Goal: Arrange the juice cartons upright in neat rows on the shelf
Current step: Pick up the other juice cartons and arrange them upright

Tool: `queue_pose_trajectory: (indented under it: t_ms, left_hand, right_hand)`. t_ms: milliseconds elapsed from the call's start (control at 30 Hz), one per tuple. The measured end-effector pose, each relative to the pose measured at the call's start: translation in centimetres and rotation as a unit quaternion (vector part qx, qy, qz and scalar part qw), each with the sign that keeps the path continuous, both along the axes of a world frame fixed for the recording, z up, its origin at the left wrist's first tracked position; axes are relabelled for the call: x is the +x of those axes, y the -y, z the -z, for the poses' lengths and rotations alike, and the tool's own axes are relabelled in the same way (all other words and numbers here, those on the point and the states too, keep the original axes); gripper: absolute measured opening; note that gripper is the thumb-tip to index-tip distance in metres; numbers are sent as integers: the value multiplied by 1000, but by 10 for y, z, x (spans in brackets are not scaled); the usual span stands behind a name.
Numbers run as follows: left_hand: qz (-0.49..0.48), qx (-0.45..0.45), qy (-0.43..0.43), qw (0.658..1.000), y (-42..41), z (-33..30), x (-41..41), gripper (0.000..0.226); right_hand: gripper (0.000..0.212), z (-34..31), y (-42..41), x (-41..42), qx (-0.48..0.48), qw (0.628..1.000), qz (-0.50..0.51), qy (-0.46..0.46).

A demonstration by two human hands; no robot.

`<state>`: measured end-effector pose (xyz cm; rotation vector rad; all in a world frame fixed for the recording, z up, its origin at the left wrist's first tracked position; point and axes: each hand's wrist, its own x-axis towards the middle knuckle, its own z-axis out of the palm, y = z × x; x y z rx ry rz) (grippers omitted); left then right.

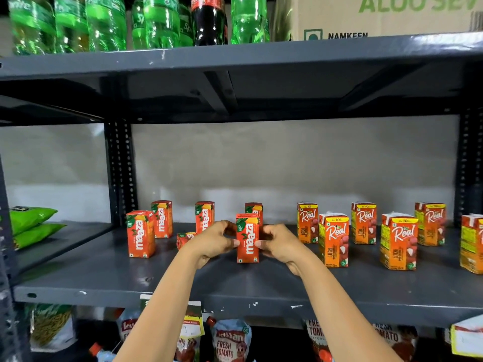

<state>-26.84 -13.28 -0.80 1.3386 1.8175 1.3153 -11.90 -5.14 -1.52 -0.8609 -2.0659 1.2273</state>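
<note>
An upright red Maaza carton [247,239] stands on the grey shelf [235,286], held between both hands. My left hand [213,242] grips its left side and my right hand [278,244] its right side. Another Maaza carton [140,234] stands at the front left. Three more stand behind: one [162,218], one [204,216] and one [254,211] partly hidden by the held carton. A further Maaza carton [185,239] lies on its side behind my left hand. Several orange Real litchi cartons [334,240] stand upright to the right in two staggered rows.
Green and dark soda bottles [109,22] and a cardboard box [379,17] fill the shelf above. Green snack packets [34,226] lie on the neighbouring shelf at left. Tomato sauce pouches [230,340] hang below. A perforated upright post [121,173] bounds the shelf at left.
</note>
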Motion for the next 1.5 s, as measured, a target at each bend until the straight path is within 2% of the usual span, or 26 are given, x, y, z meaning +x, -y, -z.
queue_pose_trajectory:
  t_ms: [100,200,300,333,400,467,533,600,733,833,1033,1133,1167,1233,1333,1400,1500]
  left_hand:
    - [9,4,3,1000,3,1,2,43]
    - [-13,32,-28,999,15,-7,-6,49]
    - [-36,146,52,987,37,-27,-26,25]
    - [-53,175,75,980,43,-34,-34,18]
    - [-123,191,69,971,49,-40,-54,23]
    - [-199,151,41,967,51,-35,-69,24]
    - [-238,79,27,968,49,-24,-77,16]
    - [-257,24,15,966,50,-11,-81,22]
    - [-263,-12,20,964,50,6,-81,12]
    - [-259,-15,45,965,49,7,-77,11]
    - [-246,-1,71,967,50,6,-65,14]
    - [-229,78,163,956,55,8,-63,2]
    - [-217,114,193,950,57,8,-65,13]
    - [-178,171,236,940,62,4,-70,29]
    - [-119,220,266,931,70,-4,-77,37]
    - [-95,248,284,922,73,-7,-79,40]
    - [-77,270,304,911,75,-2,-79,40]
  right_hand:
    - [40,-1,4,5,-7,1000,-6,14]
    - [42,-8,11,17,72,996,55,15]
    - [34,-28,24,22,195,961,161,-114]
    - [26,-35,31,18,220,951,156,-151]
    - [17,-46,48,-2,225,956,85,-167]
    - [18,-46,61,-30,212,970,15,-117]
    - [21,-40,66,-59,234,972,0,-22]
    - [23,-30,66,-84,250,966,1,64]
    - [32,-15,59,-114,193,969,29,150]
    - [38,-5,52,-123,114,981,30,155]
    - [36,6,49,-130,7,998,43,48]
    - [30,10,49,-129,-52,997,34,-38]
    - [31,10,48,-128,-83,993,23,-80]
    - [39,5,49,-123,-165,971,-18,-175]
    - [43,-5,52,-115,-258,919,-92,-284]
    - [43,-5,54,-114,-286,897,-116,-318]
    - [41,0,57,-114,-301,889,-123,-324]
